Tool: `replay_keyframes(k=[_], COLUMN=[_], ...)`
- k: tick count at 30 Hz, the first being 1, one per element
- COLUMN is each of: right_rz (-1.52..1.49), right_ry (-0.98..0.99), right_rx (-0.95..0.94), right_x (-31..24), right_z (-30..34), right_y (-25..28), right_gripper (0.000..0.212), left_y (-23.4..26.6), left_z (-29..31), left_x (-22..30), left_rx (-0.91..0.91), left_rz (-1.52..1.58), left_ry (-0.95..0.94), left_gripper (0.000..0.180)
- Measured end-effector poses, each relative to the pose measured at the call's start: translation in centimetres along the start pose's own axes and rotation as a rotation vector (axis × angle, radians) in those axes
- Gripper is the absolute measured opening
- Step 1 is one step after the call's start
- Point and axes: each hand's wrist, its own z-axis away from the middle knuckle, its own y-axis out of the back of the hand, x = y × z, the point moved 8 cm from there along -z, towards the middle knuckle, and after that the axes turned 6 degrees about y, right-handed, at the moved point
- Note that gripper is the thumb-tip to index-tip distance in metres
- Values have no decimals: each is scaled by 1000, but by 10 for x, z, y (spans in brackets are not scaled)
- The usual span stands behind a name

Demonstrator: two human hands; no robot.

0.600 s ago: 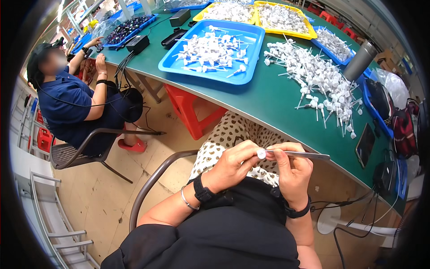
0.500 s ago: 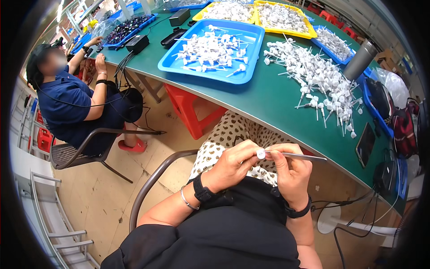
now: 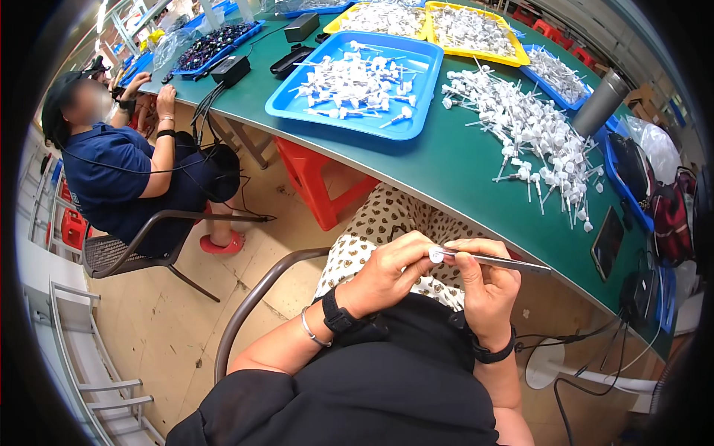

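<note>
Above my lap, my left hand [image 3: 394, 269] is closed, pinching a small white plastic piece [image 3: 436, 255] with a round head between thumb and fingertips. My right hand [image 3: 487, 279] is closed on slim metal tweezers [image 3: 524, 264], whose back end sticks out to the right. The tips of the tweezers are at the white piece; the fingers hide whether they touch it. On the green table [image 3: 357, 152] in front of me, a blue tray [image 3: 286, 104] holds similar white pieces with thin stems. A loose pile of such pieces [image 3: 528, 123] lies to its right.
Yellow trays [image 3: 513, 56] full of white pieces stand farther back. A grey metal bottle [image 3: 599, 104] and a phone [image 3: 608, 241] are at the right. Under the table is a red stool [image 3: 312, 182]. Another person [image 3: 111, 163] sits at the left.
The tweezers have turned a little in my right hand, showing more of their side. Both hands stay close together. The other person's far hand has moved slightly.
</note>
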Motion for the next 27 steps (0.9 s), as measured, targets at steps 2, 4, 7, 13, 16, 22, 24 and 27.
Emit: replay_keyframes(k=[2,4,7,13,16,22,24,27], right_rz=[3,28,52,56,48,56,54,67], right_ry=[-8,0,7,14,13,0,0,15], right_rx=[-2,-7,-6,-3,1,2,-1,-14], right_x=[1,1,0,-2,-1,0,1,1], right_z=[0,0,-1,-2,-2,-2,-1,-1], right_y=[-1,-1,-1,-2,-2,-1,-2,-1], right_gripper=[8,8,7,7,7,7,6,6], left_y=[1,1,1,0,0,-1,-1,-3], left_z=[0,-1,-1,-1,-1,-1,0,0], left_x=[2,5,6,6,5,3,2,-1], left_rx=[13,17,9,6,12,-5,-11,-21], left_rz=[-38,-58,-76,-93,-97,-95,-89,-69], left_ry=[-39,-73,-46,-26,-75,-25,-23,-2], left_gripper=[22,20,22,22,21,21,21,21])
